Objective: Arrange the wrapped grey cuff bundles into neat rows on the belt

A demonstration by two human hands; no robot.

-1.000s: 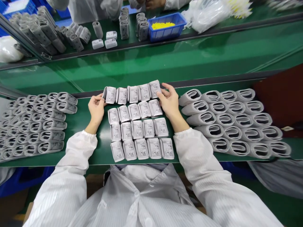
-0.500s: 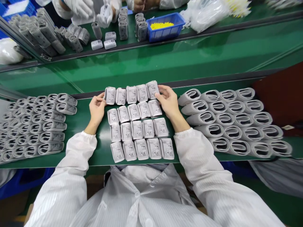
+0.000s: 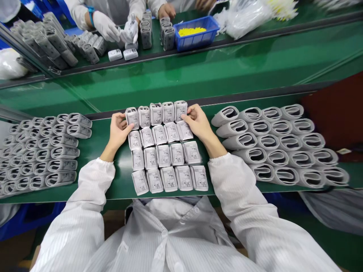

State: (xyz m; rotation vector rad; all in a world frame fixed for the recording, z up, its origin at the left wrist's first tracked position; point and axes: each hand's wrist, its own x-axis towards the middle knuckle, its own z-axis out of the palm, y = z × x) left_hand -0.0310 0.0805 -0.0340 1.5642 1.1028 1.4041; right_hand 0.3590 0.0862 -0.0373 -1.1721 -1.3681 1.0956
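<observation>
Several folded grey bundles with printed faces stand in rows on the green table (image 3: 121, 187) in front of me. My left hand (image 3: 118, 130) grips the left end of the farthest row, its thumb on the front of the leftmost bundle (image 3: 132, 118). At the other end my right hand (image 3: 198, 120) has its thumb on the face of the rightmost bundle (image 3: 180, 110) and its fingers at the side. The row is pressed between both hands. Nearer rows, such as the front one (image 3: 169, 179), lie untouched.
Rolled grey bundles are stacked at the left (image 3: 42, 151) and at the right (image 3: 278, 143). Across a green divider (image 3: 170, 81), other people's hands (image 3: 106, 26) work beside a blue basket (image 3: 197, 36) of yellow pieces and a clear plastic bag (image 3: 246, 19).
The farthest row has tipped more upright, showing its folded tops. My left thumb has moved onto the leftmost bundle's front. Across the divider, a gloved hand has come down to the small bundles.
</observation>
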